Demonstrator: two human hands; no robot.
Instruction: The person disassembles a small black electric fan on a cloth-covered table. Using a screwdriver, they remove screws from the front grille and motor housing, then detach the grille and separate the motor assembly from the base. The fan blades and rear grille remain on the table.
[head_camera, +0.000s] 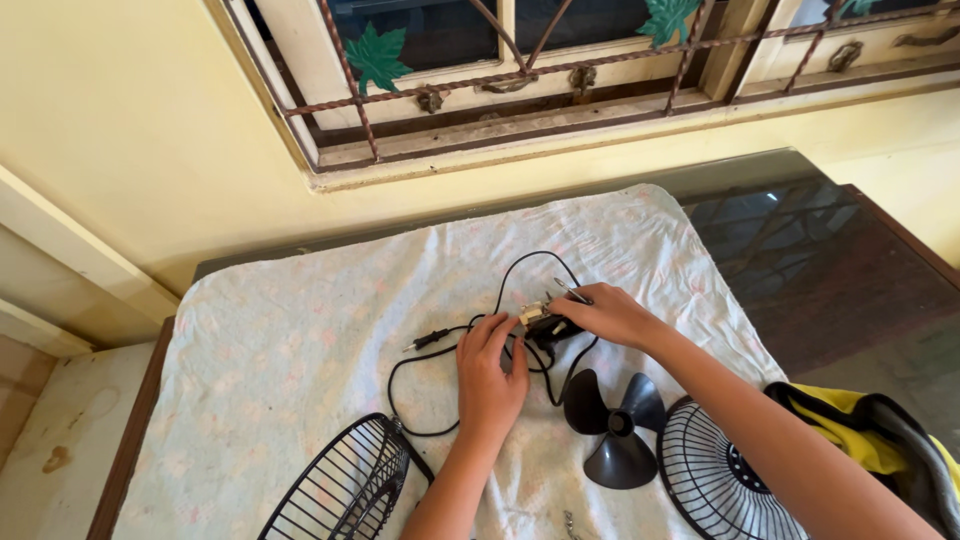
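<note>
The small fan motor (545, 325) lies on the cloth-covered surface (300, 340) between my hands. My right hand (605, 313) closes its grip on it from two o'clock; my left hand (490, 372) rests at eight o'clock, fingers loosely on the black cord (440, 337), equally near.

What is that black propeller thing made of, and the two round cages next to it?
The fan blade looks like moulded plastic: matt black, smooth, one piece. The left cage and the right cage seem to be thin metal wire with a dark coating, judging by their fine, evenly spaced bars, though coated plastic cannot be ruled out.
</note>
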